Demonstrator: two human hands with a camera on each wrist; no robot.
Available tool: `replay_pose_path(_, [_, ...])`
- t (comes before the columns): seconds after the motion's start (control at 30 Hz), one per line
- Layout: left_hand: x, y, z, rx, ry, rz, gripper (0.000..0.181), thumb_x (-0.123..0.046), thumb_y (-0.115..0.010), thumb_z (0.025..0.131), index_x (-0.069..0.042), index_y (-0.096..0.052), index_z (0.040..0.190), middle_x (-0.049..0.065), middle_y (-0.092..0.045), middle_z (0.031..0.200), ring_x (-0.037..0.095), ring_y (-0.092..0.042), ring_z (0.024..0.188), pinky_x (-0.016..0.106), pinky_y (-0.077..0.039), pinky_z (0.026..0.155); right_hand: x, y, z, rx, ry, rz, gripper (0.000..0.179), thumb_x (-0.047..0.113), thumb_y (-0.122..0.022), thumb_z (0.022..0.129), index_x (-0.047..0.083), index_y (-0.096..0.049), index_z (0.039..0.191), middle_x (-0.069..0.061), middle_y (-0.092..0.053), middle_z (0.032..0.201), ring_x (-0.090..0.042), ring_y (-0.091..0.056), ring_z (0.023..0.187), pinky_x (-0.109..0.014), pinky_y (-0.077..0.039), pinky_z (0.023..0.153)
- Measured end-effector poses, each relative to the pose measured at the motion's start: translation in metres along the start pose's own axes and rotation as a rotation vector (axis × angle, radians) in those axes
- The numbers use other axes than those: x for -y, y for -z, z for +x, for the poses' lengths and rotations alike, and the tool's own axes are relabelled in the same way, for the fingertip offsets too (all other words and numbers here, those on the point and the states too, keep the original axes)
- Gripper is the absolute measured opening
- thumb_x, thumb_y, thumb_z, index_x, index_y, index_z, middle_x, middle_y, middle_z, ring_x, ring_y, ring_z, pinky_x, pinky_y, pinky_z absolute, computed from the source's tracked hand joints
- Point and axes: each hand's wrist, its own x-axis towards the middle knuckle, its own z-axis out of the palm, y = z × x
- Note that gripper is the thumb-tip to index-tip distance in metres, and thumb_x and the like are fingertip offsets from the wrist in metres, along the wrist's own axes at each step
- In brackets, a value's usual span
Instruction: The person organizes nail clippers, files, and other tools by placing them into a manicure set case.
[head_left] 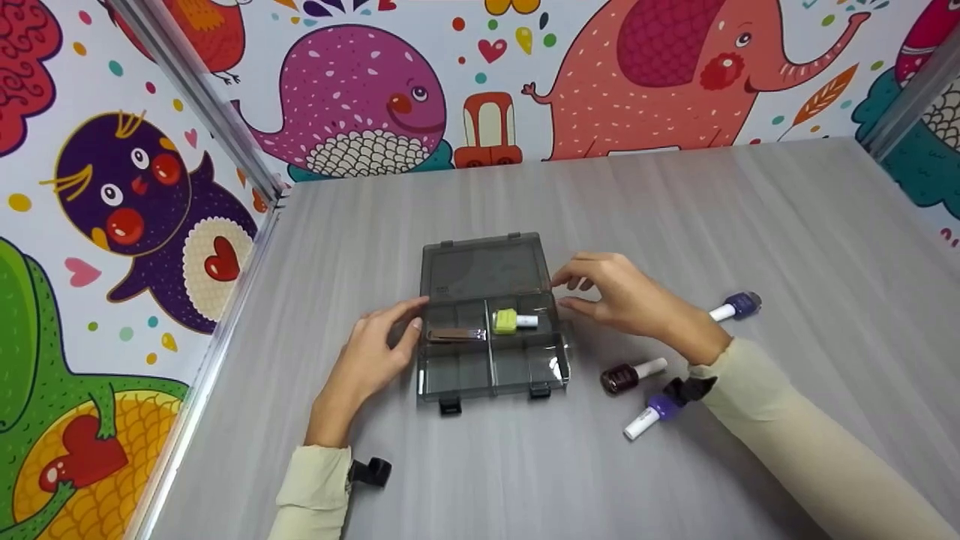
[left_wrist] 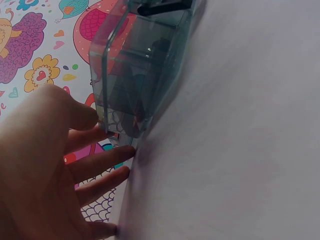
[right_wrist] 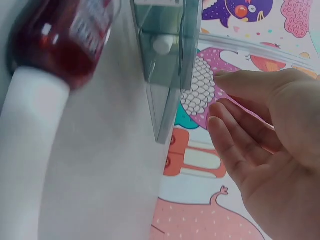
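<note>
A grey see-through compartment box (head_left: 480,264) lies with its lid folded back on the table. Inside it are a nail clipper (head_left: 454,335) in a left compartment and a yellow nail polish bottle (head_left: 506,322) in a right one. My left hand (head_left: 373,351) is at the box's left side, its thumb against the wall in the left wrist view (left_wrist: 82,114) and its other fingers loosely extended. Beside the right edge, my right hand (head_left: 619,292) has relaxed fingers, and the right wrist view shows nothing held in it.
To the right of the box lie a dark red nail polish bottle (head_left: 621,379), a purple one (head_left: 664,406) and a dark blue one (head_left: 742,304). The purple bottle is partly covered by the right wrist's black strap (head_left: 690,388). Printed panels (head_left: 360,90) border the table.
</note>
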Motion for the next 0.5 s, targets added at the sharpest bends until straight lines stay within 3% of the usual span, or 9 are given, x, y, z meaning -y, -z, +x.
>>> replay_pose_path(0.3, [0.0, 0.001, -0.001, -0.006, 0.004, 0.001, 0.042, -0.038, -0.057, 0.112, -0.031, -0.063, 0.153, -0.003, -0.064, 0.156, 0.03, -0.057, 0.149, 0.059, -0.042, 0.127, -0.01, 0.021, -0.018, -0.011, -0.052, -0.042, 0.021, 0.001, -0.084, 0.091, 0.003, -0.079, 0.112, -0.011, -0.078, 0.105, -0.027, -0.077, 0.093, -0.042, -0.067, 0.082])
replay_pose_path(0.5, [0.0, -0.001, -0.002, 0.004, -0.004, 0.005, 0.042, -0.037, -0.056, 0.113, -0.029, -0.062, 0.154, 0.0, -0.065, 0.156, 0.03, -0.057, 0.149, 0.06, -0.034, 0.132, -0.018, 0.034, -0.034, -0.016, -0.097, -0.065, 0.023, -0.001, -0.085, 0.089, 0.004, -0.079, 0.111, -0.008, -0.079, 0.104, -0.028, -0.077, 0.091, -0.042, -0.067, 0.08])
